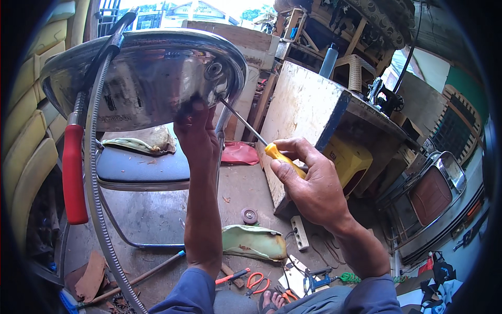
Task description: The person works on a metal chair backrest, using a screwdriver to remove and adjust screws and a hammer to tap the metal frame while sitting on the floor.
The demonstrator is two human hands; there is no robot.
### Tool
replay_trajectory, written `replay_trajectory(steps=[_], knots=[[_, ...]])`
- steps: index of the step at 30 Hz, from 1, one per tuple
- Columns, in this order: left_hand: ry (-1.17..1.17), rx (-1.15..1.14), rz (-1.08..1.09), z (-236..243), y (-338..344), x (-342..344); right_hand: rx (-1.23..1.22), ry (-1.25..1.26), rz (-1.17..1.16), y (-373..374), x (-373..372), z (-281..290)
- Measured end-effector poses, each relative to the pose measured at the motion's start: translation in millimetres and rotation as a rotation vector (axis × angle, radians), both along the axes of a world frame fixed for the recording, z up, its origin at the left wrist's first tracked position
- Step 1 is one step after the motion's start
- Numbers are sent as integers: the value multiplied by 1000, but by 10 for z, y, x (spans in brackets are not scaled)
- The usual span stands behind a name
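Observation:
A shiny rounded metal shell (151, 78) with a rolled rim, like a chair part, fills the upper left. My left hand (198, 131) reaches up against its lower right edge. Its fingers are bent and in shadow there; what they pinch, if anything, is hidden. My right hand (316, 183) is closed round the yellow handle of a screwdriver (246, 124). The long shaft slants up to the left, its tip at the shell's rim, just right of my left fingers. A red grip (76, 175) on a metal rod and a ridged metal tube (95, 157) cross the shell's left side.
Below the shell stands a chair with a blue seat (141, 165). A wooden bench panel (303, 120) rises at right, near a folding chair (431, 193). On the floor lie a green pad (253, 242), a power strip (299, 233), orange-handled pliers (256, 282) and a staple gun (319, 280).

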State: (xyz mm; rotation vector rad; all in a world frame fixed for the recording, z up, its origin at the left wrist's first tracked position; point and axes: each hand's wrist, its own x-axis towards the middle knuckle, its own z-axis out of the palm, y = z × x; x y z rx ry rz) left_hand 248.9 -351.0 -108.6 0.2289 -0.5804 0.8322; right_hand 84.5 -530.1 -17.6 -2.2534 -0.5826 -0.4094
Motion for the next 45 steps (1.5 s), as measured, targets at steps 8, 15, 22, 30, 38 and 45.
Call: replay_trajectory(steps=[8,15,22,30,38,45], knots=[[3,-2,14,9,-16,14,-685,-1066,-185,-157,209,-252],[-45,-14,-96,20,-33,36,-266,-573,-43,-168,255,-174],[-46,8,-60,32,-9,-29,28,220,50,-96,82,164],[14,69,-41,81,19,-97,-15,-13,94,-198,238,-193],[19,159,-2,74,51,-84,207,46,163,-451,333,-576],[-33,274,-6,155,200,-137,329,55,176,-643,425,-852]])
